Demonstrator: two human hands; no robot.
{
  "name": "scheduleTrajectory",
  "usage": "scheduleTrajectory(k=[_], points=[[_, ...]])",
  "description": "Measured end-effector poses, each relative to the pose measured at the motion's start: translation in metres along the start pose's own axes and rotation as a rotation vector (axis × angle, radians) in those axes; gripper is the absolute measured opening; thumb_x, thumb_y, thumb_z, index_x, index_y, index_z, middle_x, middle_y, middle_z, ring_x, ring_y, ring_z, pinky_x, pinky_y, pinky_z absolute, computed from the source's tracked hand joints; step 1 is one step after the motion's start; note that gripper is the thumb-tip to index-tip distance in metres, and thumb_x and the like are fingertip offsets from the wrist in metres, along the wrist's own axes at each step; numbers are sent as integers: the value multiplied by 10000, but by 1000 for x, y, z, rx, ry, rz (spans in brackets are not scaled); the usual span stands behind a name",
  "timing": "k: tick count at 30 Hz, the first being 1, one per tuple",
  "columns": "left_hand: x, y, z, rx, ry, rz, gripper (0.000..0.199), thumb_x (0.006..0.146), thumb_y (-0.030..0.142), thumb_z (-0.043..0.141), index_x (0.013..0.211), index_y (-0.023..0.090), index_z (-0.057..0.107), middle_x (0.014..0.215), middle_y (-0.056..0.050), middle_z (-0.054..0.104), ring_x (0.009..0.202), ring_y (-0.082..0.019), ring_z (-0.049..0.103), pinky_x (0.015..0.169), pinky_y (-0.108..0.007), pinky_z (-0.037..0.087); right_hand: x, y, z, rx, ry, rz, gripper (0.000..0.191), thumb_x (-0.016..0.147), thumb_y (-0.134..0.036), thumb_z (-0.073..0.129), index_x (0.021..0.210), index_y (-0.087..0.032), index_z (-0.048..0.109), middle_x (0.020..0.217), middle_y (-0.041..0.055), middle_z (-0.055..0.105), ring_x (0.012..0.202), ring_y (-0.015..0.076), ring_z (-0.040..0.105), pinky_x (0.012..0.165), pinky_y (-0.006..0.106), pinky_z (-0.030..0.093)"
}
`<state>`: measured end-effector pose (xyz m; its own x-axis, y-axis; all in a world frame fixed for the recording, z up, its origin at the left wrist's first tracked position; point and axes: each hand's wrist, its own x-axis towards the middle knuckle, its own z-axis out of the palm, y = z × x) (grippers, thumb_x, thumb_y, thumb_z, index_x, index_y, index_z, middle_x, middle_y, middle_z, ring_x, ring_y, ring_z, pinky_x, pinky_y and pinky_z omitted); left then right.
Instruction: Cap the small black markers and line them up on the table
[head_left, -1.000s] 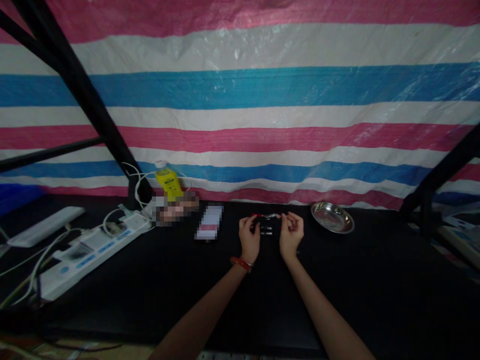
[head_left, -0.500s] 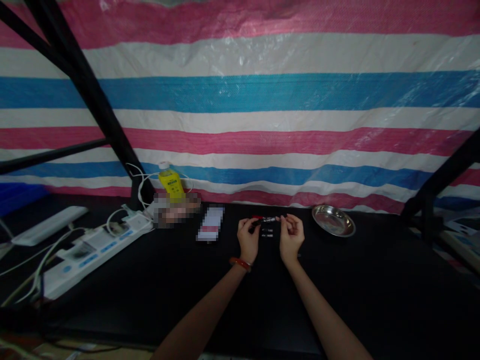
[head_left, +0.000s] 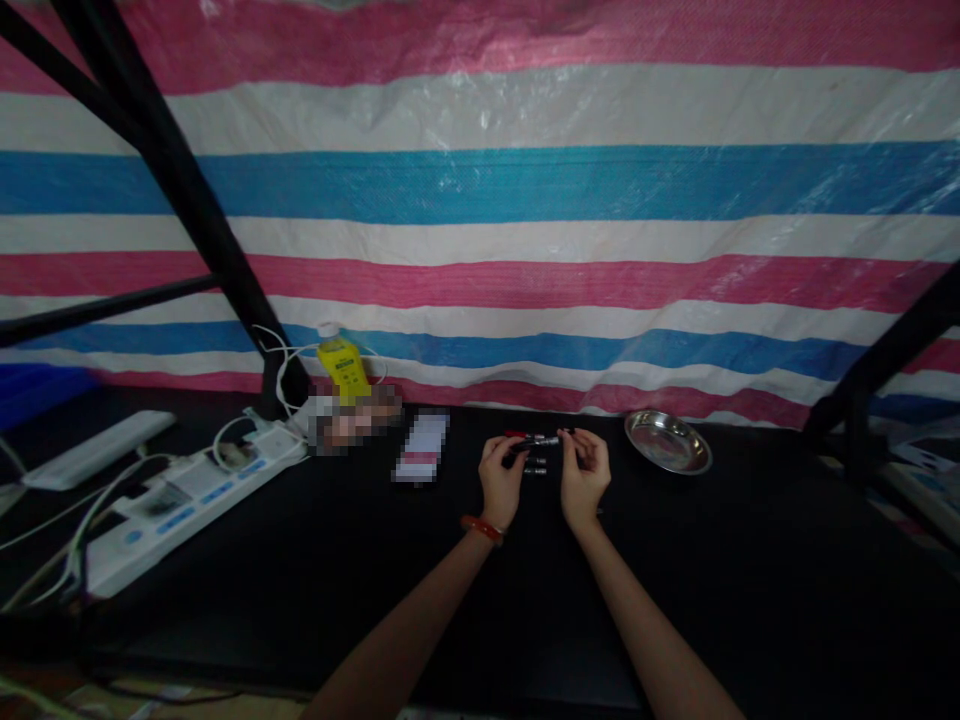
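My left hand (head_left: pixel 501 484), with an orange-red bracelet at the wrist, pinches a dark pen-like tool with a silvery end (head_left: pixel 545 441). Close to the tool's silvery end, my right hand (head_left: pixel 584 482) has its fingertips pressed together on something small and dark that I cannot make out. A red item (head_left: pixel 515 434) shows just behind the left fingertips. Between the hands, small black-and-silver pieces (head_left: pixel 535 471) lie on the black table (head_left: pixel 540 590), partly hidden by the left hand.
A shiny metal dish (head_left: pixel 667 442) is to the right. On the left are a phone (head_left: pixel 423 447), a yellow bottle (head_left: pixel 343 366), a white power strip (head_left: pixel 195 505) with cables and a white bar (head_left: pixel 101 450). Striped sheeting hangs behind.
My left hand has shifted slightly to the right with the tool, closer to my right hand. My right hand has barely moved.
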<state>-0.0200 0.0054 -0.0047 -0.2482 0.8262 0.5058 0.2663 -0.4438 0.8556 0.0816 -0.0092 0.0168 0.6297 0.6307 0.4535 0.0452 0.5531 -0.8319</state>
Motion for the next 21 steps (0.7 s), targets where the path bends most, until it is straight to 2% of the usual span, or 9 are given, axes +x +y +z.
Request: scheduleTrajectory(k=[8, 16, 18, 21], points=[[1, 4, -2, -7, -12, -10, 133, 729, 167, 640, 854, 192, 679, 838, -30, 581, 727, -129, 568, 679, -263, 485, -2, 5, -1, -34, -49, -25, 208, 753, -301, 630, 896, -163, 569, 831, 53, 649, 780, 162, 640, 762, 323, 512], [0, 5, -2, -1, -45, 7, 153, 752, 219, 625, 896, 195, 672, 858, -36, 585, 728, -125, 555, 691, -268, 480, -3, 3, -3, -182, -175, -211, 132, 768, -307, 600, 765, -177, 629, 953, 88, 661, 916, 201, 618, 844, 397, 477], [1, 4, -2, -2, -45, 9, 158, 755, 230, 625, 901, 196, 672, 860, -38, 591, 735, -127, 559, 692, -269, 479, -4, 2, -3, -191, -178, -195, 142, 767, -317, 599, 781, -178, 627, 958, 92, 662, 916, 204, 618, 838, 397, 484], [1, 4, -1, -7, -56, 8, 171, 761, 244, 624, 916, 195, 677, 865, -42, 602, 744, -130, 568, 694, -267, 480, -4, 2, -1, -150, -170, -143, 207, 767, -321, 601, 911, -172, 613, 960, 88, 657, 878, 187, 628, 815, 371, 500]])
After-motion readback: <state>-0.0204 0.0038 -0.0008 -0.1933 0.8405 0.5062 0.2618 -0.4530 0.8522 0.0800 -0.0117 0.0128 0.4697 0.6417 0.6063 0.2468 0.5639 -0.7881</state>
